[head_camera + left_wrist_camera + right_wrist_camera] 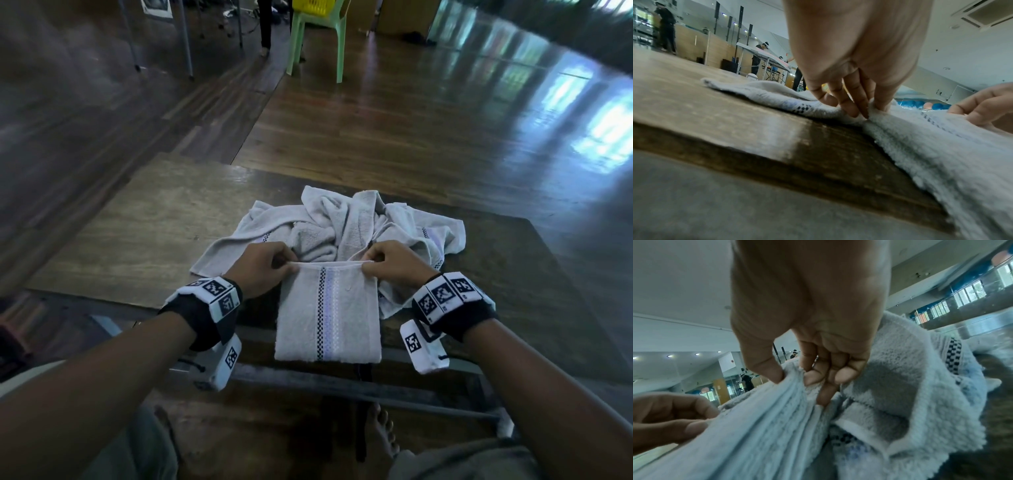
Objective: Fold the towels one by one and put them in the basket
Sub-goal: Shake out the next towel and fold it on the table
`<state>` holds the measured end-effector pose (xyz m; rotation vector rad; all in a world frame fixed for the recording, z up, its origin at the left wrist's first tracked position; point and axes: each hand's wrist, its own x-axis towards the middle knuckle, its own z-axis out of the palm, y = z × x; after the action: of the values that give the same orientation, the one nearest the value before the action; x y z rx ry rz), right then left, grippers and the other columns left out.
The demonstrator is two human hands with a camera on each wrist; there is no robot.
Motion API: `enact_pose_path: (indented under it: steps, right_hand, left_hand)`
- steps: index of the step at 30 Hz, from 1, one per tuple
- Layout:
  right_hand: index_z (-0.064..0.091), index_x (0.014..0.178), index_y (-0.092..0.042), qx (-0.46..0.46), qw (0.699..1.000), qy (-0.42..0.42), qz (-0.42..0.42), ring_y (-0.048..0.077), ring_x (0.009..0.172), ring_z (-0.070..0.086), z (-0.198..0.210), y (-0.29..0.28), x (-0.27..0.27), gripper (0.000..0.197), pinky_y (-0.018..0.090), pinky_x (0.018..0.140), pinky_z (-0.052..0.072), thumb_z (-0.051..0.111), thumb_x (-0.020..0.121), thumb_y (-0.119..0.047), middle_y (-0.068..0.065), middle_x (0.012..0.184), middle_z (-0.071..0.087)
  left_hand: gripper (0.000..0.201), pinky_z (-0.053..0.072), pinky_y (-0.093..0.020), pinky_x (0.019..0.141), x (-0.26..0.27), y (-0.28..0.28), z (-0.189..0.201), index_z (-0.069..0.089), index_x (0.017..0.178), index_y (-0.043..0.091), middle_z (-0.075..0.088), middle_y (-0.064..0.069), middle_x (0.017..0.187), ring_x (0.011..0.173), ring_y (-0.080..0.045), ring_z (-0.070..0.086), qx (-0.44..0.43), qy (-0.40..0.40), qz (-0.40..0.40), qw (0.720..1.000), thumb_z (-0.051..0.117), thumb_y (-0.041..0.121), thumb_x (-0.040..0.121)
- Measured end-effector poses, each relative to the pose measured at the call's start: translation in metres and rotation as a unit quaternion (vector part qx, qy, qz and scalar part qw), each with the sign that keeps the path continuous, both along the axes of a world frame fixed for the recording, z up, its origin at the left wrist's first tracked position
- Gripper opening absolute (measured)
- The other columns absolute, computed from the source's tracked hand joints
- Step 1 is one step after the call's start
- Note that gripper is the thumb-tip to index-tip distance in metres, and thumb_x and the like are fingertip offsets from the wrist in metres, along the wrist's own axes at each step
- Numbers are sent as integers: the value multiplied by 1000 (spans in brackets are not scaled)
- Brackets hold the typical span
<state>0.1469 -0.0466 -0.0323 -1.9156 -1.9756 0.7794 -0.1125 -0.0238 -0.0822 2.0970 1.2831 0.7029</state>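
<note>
A pale grey towel (329, 315) with a checkered and lilac stripe is folded into a narrow panel that drapes over the table's near edge. My left hand (270, 265) pinches its far left corner, thumb and fingers curled on the hem (871, 110). My right hand (387, 263) pinches the far right corner (795, 378). Behind the hands lies a crumpled heap of towels (342, 226) of the same kind. No basket shows in any view.
The wooden table (144, 240) has bare board to the left of the heap and a dark surface at the right (513, 274). A green plastic chair (318, 37) stands far back on the wooden floor. My bare foot (382, 435) is under the table.
</note>
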Motion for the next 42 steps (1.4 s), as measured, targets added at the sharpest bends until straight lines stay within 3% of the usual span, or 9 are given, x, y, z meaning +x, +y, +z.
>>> enact_pose_path:
  steps: [4, 7, 11, 15, 19, 23, 29, 37, 42]
  right_hand:
    - [65, 89, -9, -7, 1000, -26, -5, 12, 76, 56, -7, -1, 2, 11, 18, 62, 41, 66, 81, -16, 1, 81, 61]
    - [60, 94, -8, 19, 999, -45, -2, 5, 64, 45, -11, -1, 1, 17, 14, 55, 33, 68, 81, -14, -7, 71, 49]
    - [60, 85, -10, 38, 999, -35, -2, 3, 63, 48, -9, -2, 4, 16, 11, 52, 35, 74, 77, -11, -4, 75, 55]
    - [64, 84, -8, 47, 998, -33, 21, 3, 63, 51, -2, -5, 9, 10, 2, 57, 39, 72, 78, -7, -8, 70, 57]
    - [61, 73, -11, 123, 987, -30, 95, 11, 68, 53, -1, -7, 9, 14, 6, 62, 39, 72, 75, -2, -3, 73, 59]
    - [59, 72, -12, 127, 986, -9, 109, 14, 72, 59, -11, -9, 12, 15, 7, 65, 40, 71, 77, -3, 3, 77, 66]
    - [54, 74, -16, 140, 987, 13, 80, -4, 68, 55, -14, -9, 11, 18, 3, 65, 39, 67, 81, -5, -3, 74, 64]
    - [55, 83, -7, 157, 986, -2, 48, 11, 66, 56, -23, -5, 8, 8, 13, 62, 40, 63, 83, -6, 2, 72, 61]
    - [67, 79, -4, 166, 980, -75, 77, 26, 75, 60, -30, -3, 0, 11, 31, 70, 45, 61, 79, 5, 14, 79, 66]
  left_hand:
    - [10, 41, -17, 71, 4, 1, -5, 68, 91, 15, 65, 5, 86, 81, -11, 59, -3, 20, 0, 1000, 67, 22, 85]
    - [11, 46, -25, 74, 6, 1, -7, 68, 92, 15, 68, 0, 90, 83, -15, 60, 12, 33, 2, 999, 67, 22, 83]
    - [11, 50, -34, 74, 10, -1, -5, 70, 93, 18, 65, 0, 91, 82, -17, 59, 70, 38, -36, 996, 68, 21, 82]
    - [11, 45, -28, 75, 15, -2, -1, 73, 92, 16, 66, 0, 92, 86, -17, 57, 81, 82, -74, 991, 65, 18, 85]
    - [10, 43, -26, 80, 22, 1, 2, 73, 89, 8, 67, -7, 93, 88, -21, 59, 56, 78, -63, 993, 64, 11, 84]
    - [6, 44, -28, 80, 22, 7, 2, 70, 83, 8, 70, -8, 89, 86, -23, 62, 40, 100, -61, 992, 65, 11, 83]
    - [9, 42, -30, 78, 21, 7, 4, 62, 87, 6, 65, -9, 92, 87, -23, 56, 23, 125, -53, 990, 54, 9, 89]
    - [8, 44, -38, 76, 24, 5, 2, 52, 91, 5, 59, -12, 95, 84, -24, 52, 10, 122, -32, 992, 45, 9, 91]
    - [16, 46, -39, 75, 32, 2, 1, 55, 93, 6, 58, -10, 99, 90, -28, 54, 22, 176, 10, 984, 45, 18, 92]
